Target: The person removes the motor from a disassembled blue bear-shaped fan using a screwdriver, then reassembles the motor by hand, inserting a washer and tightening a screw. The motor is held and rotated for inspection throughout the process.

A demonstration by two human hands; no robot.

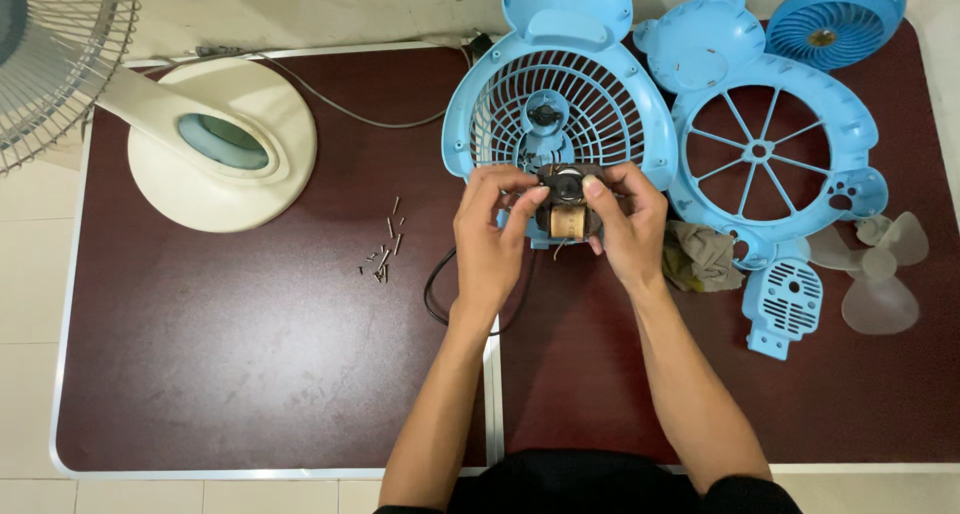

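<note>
Dark red counter [250,374], two panels butted along a white seam that runs down the middle.

Largest first:
- Cream fan base [225,144], one, far left, with the stand arm running up to a wire fan guard [60,54] at the corner.
- Blue rear grille [560,104], one, top centre, lying flat just beyond the hands.
- Blue front frame with spokes [765,154], one, touching the grille on its right.
- Round blue vent cap [835,19], one, top right.
- Clear fan blade [880,269], one, three lobes, right edge.
- Small blue slotted cover [788,304], one, beside the blade.
- Crumpled rag [700,259], one, just right of the right wrist.
- Black cable [435,294], one loop, under the left wrist.
- Screws [385,249], a loose cluster left of the hands, roughly ten; too small for an exact count.

Motor [567,209]: one, small, dark with a tan coil, lifted over the grille's near edge. Shaft appears to point up at the camera. Left hand [490,234] and right hand [630,229] both pinch it, fingers curled closed on opposite sides, equally near.
</note>
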